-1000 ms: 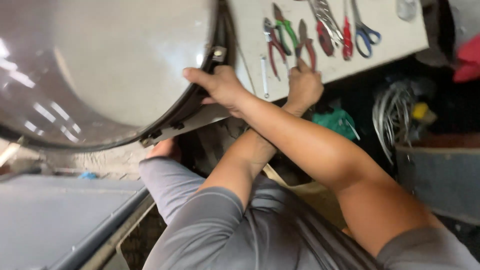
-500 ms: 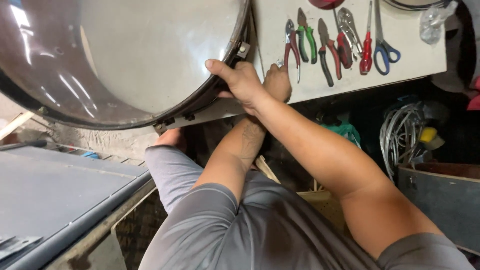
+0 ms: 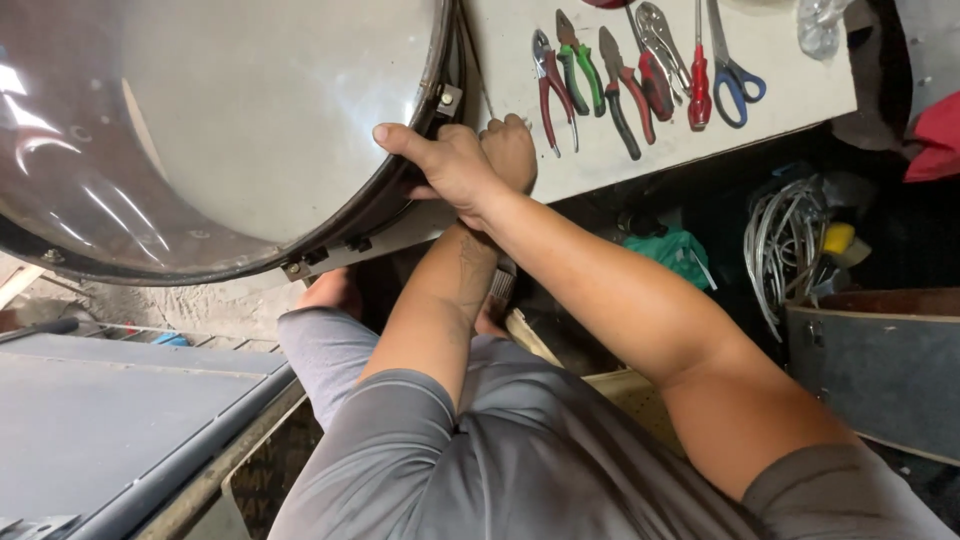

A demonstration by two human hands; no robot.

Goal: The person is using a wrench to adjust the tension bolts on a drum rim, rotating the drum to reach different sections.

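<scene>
A large drum (image 3: 230, 120) with a pale translucent skin and a dark metal rim (image 3: 395, 195) fills the upper left. My right hand (image 3: 440, 165) reaches across from the lower right and grips the rim, thumb lying on the skin. My left hand (image 3: 512, 148) is curled in a fist right behind it, pressed to the rim beside a small metal lug (image 3: 449, 99). The right hand partly hides the left, and the two forearms cross.
A white board (image 3: 800, 85) beside the drum carries several pliers (image 3: 560, 85), a red screwdriver (image 3: 699, 90) and blue-handled scissors (image 3: 735, 75). Below are a coil of grey wire (image 3: 785, 250), a green bag (image 3: 670, 250), a dark box (image 3: 880, 370) and a grey panel (image 3: 110, 420).
My left hand has come off the white board and closed up against my right hand at the rim. The drum and tool board have shifted right and down in view.
</scene>
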